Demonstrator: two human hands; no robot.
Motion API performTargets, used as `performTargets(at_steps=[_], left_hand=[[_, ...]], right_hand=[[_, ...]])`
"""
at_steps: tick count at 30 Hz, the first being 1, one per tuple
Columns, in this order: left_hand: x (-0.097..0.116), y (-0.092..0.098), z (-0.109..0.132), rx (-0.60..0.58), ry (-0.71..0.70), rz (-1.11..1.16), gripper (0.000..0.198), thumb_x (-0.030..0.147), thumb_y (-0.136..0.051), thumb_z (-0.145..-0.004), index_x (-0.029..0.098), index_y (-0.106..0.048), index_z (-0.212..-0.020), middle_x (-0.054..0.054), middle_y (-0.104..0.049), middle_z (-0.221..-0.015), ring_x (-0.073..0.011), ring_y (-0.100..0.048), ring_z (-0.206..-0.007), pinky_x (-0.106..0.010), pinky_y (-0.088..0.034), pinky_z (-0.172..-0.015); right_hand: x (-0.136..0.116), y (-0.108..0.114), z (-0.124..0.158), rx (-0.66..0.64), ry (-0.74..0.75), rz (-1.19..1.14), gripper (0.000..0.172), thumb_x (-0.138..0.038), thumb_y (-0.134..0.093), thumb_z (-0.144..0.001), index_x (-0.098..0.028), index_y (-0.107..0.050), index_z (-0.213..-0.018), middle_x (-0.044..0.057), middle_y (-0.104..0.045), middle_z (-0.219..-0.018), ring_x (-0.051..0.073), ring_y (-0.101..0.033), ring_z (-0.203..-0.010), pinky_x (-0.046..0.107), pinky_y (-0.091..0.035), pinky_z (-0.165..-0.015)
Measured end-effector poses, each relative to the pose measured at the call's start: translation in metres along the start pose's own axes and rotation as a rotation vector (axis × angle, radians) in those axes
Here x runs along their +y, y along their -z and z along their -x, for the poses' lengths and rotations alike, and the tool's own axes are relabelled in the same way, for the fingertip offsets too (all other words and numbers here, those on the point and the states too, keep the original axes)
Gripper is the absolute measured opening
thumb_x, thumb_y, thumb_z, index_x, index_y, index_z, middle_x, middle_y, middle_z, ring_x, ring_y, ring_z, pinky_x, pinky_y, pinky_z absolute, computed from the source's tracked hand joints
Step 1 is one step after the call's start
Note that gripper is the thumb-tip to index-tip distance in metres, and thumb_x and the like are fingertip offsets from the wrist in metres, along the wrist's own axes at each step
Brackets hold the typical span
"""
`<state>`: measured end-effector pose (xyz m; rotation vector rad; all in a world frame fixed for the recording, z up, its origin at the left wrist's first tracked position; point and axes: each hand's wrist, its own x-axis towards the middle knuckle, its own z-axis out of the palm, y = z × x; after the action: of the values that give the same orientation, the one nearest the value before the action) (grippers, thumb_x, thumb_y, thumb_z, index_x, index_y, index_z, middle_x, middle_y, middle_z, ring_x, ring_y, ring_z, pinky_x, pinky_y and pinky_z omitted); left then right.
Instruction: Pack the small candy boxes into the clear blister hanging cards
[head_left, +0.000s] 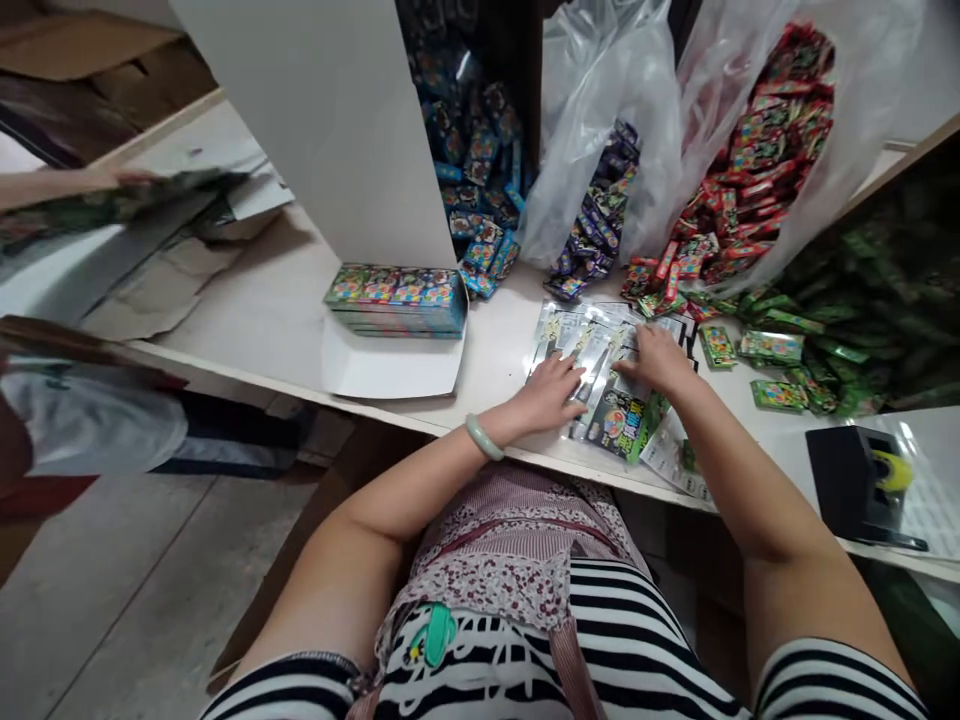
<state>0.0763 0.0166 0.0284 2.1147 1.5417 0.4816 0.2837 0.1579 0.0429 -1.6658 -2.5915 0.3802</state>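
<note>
Okay, left hand [551, 392] and right hand [654, 360] are both flat, fingers spread, gripping nothing. They're pressing on the fanned pile of clear glossy plastic sleeves [592, 345] at the near edge of the pale wooden desk [262, 310]. These look slick, so I reckon light pressure, sliding one at a time, keeps them from slipping over. Loose green foil packets [772, 347] lie just right, a stack of flat blue printed boxes [397, 298] left. Bare concrete floor [150, 580] below.
</note>
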Motion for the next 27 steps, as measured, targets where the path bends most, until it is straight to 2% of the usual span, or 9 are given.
performTargets(at_steps=[1, 3, 6, 10, 13, 16, 23, 25, 27], left_hand=[[0.010, -0.006, -0.006, -0.063, 0.036, -0.032, 0.067, 0.042, -0.065, -0.090, 0.012, -0.045, -0.146, -0.024, -0.036, -0.159, -0.0419, -0.025, -0.152, -0.061, -0.028, -0.121], [0.025, -0.011, -0.016, -0.155, 0.079, -0.086, 0.078, 0.051, -0.064, -0.090, 0.012, -0.037, -0.151, -0.023, -0.027, -0.164, -0.0422, -0.015, -0.155, -0.060, -0.022, -0.123], [0.036, -0.012, -0.021, -0.213, 0.141, -0.141, 0.095, 0.061, -0.065, -0.085, 0.010, -0.028, -0.156, -0.023, -0.015, -0.168, -0.0423, -0.004, -0.157, -0.058, -0.014, -0.126], [0.032, -0.011, -0.019, -0.243, 0.206, -0.129, 0.097, 0.056, -0.069, -0.084, 0.009, -0.024, -0.157, -0.022, -0.010, -0.169, -0.0400, -0.001, -0.157, -0.056, -0.012, -0.127], [0.025, -0.010, -0.012, -0.223, 0.224, -0.085, 0.090, 0.048, -0.070, -0.085, 0.014, -0.026, -0.156, -0.019, -0.012, -0.169, -0.0382, -0.004, -0.158, -0.058, -0.012, -0.126], [0.023, -0.008, -0.008, -0.203, 0.235, -0.047, 0.085, 0.043, -0.070, -0.086, 0.017, -0.029, -0.155, -0.017, -0.014, -0.169, -0.0377, -0.004, -0.158, -0.060, -0.011, -0.126], [0.027, -0.008, -0.012, -0.212, 0.251, -0.010, 0.082, 0.034, -0.074, -0.083, 0.013, -0.035, -0.152, -0.020, -0.016, -0.168, -0.0400, -0.005, -0.157, -0.061, -0.011, -0.126], [0.024, -0.012, -0.012, -0.168, 0.241, 0.045, 0.087, 0.031, -0.079, -0.077, 0.014, -0.037, -0.151, -0.020, -0.019, -0.167, -0.0417, -0.006, -0.157, -0.063, -0.012, -0.125], [0.020, -0.016, -0.013, -0.050, 0.232, 0.149, 0.087, 0.027, -0.081, -0.074, 0.015, -0.039, -0.149, -0.021, -0.027, -0.165, -0.0413, -0.014, -0.156, -0.062, -0.016, -0.125]], right_hand=[[-0.001, 0.000, 0.001, -0.022, -0.012, 0.031, 0.082, -0.038, -0.084, -0.072, -0.004, -0.051, -0.139, 0.028, -0.054, -0.142, 0.041, -0.050, -0.132, 0.049, -0.041, -0.110], [-0.003, 0.001, 0.006, -0.077, -0.005, 0.052, 0.088, -0.046, -0.082, -0.074, -0.006, -0.048, -0.144, 0.026, -0.050, -0.146, 0.040, -0.047, -0.134, 0.048, -0.040, -0.112], [-0.005, 0.003, 0.013, -0.121, 0.020, 0.072, 0.079, -0.054, -0.075, -0.081, -0.012, -0.052, -0.144, 0.021, -0.048, -0.148, 0.040, -0.045, -0.135, 0.047, -0.040, -0.112], [-0.013, 0.006, 0.018, -0.143, 0.032, 0.094, 0.071, -0.055, -0.070, -0.085, -0.018, -0.055, -0.144, 0.019, -0.048, -0.147, 0.040, -0.044, -0.134, 0.050, -0.042, -0.109], [-0.019, 0.006, 0.019, -0.171, 0.070, 0.089, 0.077, -0.054, -0.076, -0.080, -0.020, -0.054, -0.146, 0.018, -0.041, -0.153, 0.040, -0.039, -0.138, 0.051, -0.040, -0.111], [-0.023, 0.008, 0.017, -0.156, 0.061, 0.103, 0.077, -0.056, -0.079, -0.076, -0.019, -0.059, -0.140, 0.018, -0.039, -0.153, 0.040, -0.037, -0.139, 0.051, -0.039, -0.112], [-0.031, 0.011, -0.003, -0.247, 0.103, 0.127, 0.077, -0.046, -0.088, -0.067, -0.007, -0.061, -0.128, 0.022, -0.057, -0.132, 0.036, -0.051, -0.124, 0.042, -0.044, -0.103], [-0.030, 0.010, -0.008, -0.217, 0.055, 0.077, 0.066, -0.039, -0.089, -0.066, -0.010, -0.063, -0.119, 0.019, -0.062, -0.124, 0.033, -0.056, -0.116, 0.038, -0.046, -0.095], [-0.027, 0.012, -0.012, -0.188, -0.005, -0.021, 0.044, -0.032, -0.084, -0.071, -0.015, -0.065, -0.107, 0.012, -0.068, -0.109, 0.027, -0.061, -0.100, 0.034, -0.047, -0.084]])
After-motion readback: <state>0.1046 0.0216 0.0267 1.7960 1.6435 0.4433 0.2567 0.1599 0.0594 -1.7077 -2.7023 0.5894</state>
